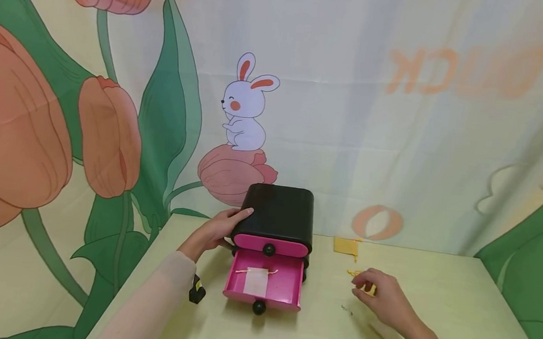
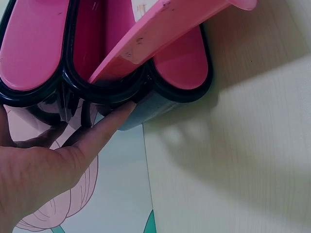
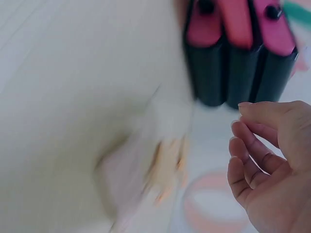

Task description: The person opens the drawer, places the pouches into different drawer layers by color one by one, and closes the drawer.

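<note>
A black mini drawer cabinet (image 1: 278,212) with pink drawer fronts stands on the table. Its middle drawer (image 1: 286,291) is pulled out, and a small pale drawstring pouch (image 1: 256,281) lies inside. My left hand (image 1: 222,226) grips the cabinet's left side, thumb on top and fingers against the side, as the left wrist view also shows. To the cabinet's right, my right hand (image 1: 383,298) hovers over the table with loosely bent fingers and nothing between them. Yellow cord (image 1: 353,273) shows by its fingertips. Below that hand, the right wrist view has a blurred pale pouch (image 3: 124,182) beside a tan-yellow one (image 3: 166,162).
A flat yellow drawstring pouch (image 1: 345,245) lies near the table's back edge, right of the cabinet. Behind the table hangs a printed cloth (image 1: 341,116) with tulips and a rabbit. The open drawer's black knob (image 1: 259,308) juts toward me.
</note>
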